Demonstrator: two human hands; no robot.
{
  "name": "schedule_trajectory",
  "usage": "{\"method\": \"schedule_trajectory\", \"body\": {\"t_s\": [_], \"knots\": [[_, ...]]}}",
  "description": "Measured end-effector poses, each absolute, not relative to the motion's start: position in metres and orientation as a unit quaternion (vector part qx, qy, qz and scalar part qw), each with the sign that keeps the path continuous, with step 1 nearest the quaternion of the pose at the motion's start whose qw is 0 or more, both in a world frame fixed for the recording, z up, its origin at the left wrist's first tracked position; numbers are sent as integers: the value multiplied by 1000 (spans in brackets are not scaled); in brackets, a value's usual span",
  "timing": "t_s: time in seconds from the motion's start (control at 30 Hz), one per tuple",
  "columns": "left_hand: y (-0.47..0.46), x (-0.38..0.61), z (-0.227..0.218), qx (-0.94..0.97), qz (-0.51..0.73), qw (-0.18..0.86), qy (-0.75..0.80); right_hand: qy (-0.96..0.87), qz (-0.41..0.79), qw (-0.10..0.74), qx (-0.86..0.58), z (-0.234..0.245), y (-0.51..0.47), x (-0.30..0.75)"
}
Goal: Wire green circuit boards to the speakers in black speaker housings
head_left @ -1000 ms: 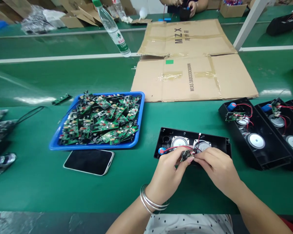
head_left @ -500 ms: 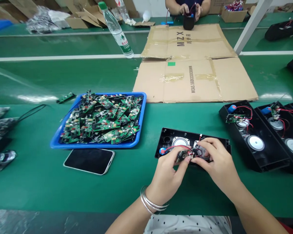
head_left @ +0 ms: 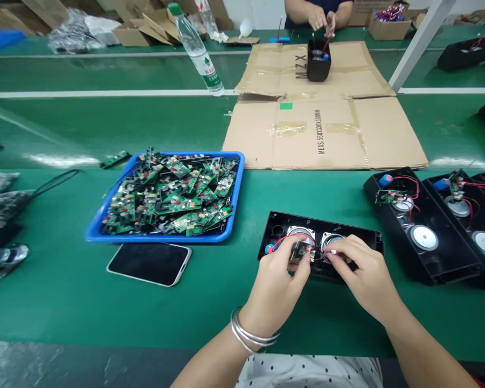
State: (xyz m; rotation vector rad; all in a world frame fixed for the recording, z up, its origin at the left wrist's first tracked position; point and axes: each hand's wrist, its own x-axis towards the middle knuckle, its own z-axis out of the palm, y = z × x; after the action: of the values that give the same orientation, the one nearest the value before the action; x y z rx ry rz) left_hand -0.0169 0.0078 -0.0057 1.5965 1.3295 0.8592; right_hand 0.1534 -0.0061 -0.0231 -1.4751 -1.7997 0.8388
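My left hand (head_left: pixel 277 285) pinches a small green circuit board (head_left: pixel 299 251) between thumb and fingers. In my right hand (head_left: pixel 366 275), thumb and forefinger close on a small white wire connector (head_left: pixel 333 251), just right of the board and apart from it. Both hands are over a black speaker housing (head_left: pixel 283 220) lying open on the bench. Inside it sit two round speakers, the left one (head_left: pixel 301 231) partly covered by wires. A blue cylindrical battery (head_left: pixel 269 249) lies at the housing's left end, with red wires (head_left: pixel 293 235) running to the board.
A blue tray (head_left: pixel 237 199) heaped with circuit boards stands left, a phone (head_left: pixel 149 264) before it. More black housings (head_left: pixel 424 258) are at right. Flattened cardboard (head_left: pixel 295 145) lies ahead with a bottle (head_left: pixel 202 62) beside it. A co-worker's hands (head_left: pixel 323 20) are beyond, near another housing (head_left: pixel 318 67).
My right hand has pulled slightly away from the board, and the white connector now shows at its fingertips. The co-worker's housing has moved nearer onto the cardboard, out of their hands.
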Motion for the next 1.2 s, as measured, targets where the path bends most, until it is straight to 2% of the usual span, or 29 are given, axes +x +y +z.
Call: {"method": "schedule_trajectory", "body": {"t_s": [0.27, 0.53, 0.7, 0.9, 1.2], "knots": [[10, -18, -9, 685, 324, 403, 514, -688, 318, 284, -588, -26, -5, 153], [9, -20, -13, 729, 286, 355, 511, -781, 232, 279, -508, -34, -4, 152], [8, -21, -13, 767, 273, 308, 492, -796, 219, 262, -499, -33, -3, 150], [9, -22, -13, 776, 275, 319, 469, -805, 218, 244, -495, -30, -1, 149], [13, -24, -6, 788, 206, 350, 463, -847, 176, 203, -458, -27, 0, 151]]}}
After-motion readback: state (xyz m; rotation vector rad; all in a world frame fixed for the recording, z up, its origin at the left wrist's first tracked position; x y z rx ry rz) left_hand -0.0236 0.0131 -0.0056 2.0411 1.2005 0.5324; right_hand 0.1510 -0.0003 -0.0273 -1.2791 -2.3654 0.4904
